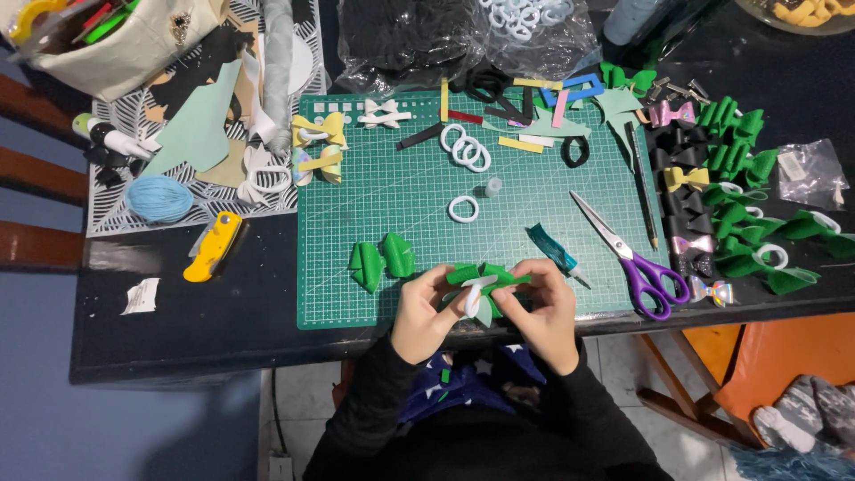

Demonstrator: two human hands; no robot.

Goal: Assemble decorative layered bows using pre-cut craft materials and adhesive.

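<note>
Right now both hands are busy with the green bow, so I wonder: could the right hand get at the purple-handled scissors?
Probably yes. The scissors lie open on the cutting mat just beside the right hand, nothing between them, though it would have to let go of the green bow first.

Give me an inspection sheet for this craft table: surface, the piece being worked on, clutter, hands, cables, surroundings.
Surface: green cutting mat on a dark table.
Job's things: green bow with a white ring, held over the mat's near edge.
Clutter: purple scissors, glue tube, yellow utility knife, blue yarn ball, two folded green pieces, loose white rings, finished bows at right.
Hands: left hand and right hand both pinch the bow.
Cables: one dark cord on the floor below the table.
Surroundings: orange chair, tiled floor.
</note>
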